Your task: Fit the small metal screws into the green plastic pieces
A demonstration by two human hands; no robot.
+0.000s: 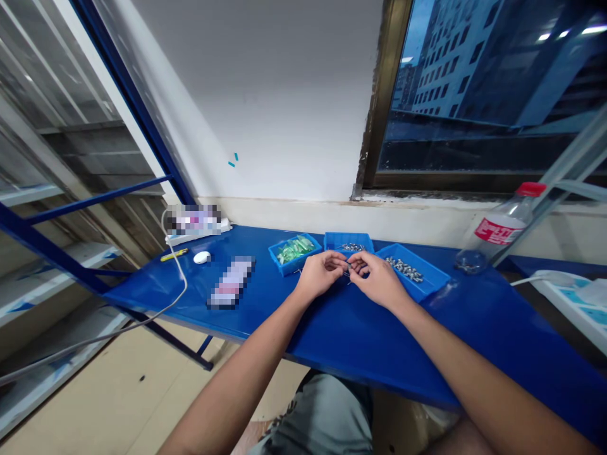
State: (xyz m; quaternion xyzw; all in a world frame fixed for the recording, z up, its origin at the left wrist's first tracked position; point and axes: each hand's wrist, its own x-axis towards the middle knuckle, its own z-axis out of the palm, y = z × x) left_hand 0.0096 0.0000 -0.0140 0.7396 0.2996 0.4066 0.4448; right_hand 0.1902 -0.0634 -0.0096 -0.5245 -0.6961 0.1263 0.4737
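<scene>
Grey shorts [322,420] below the glossy blue bench [341,341]. Left of the hands, a blue plastic tray [287,262] of green pieces. Left hand [320,275] and right hand [374,281] half-closed, fingertips pinching a thin metal piece [349,268]. Just beyond, a tray of small metal parts [348,243]; right, another [412,275]. Risk: a fumble could send smooth metal bits rolling across the slick bench.

Bare forearms [241,373], grey shorts [322,417]

Blue trays [429,281] match the blue tabletop [341,341]; the bottle cap [531,189] is red.
</scene>
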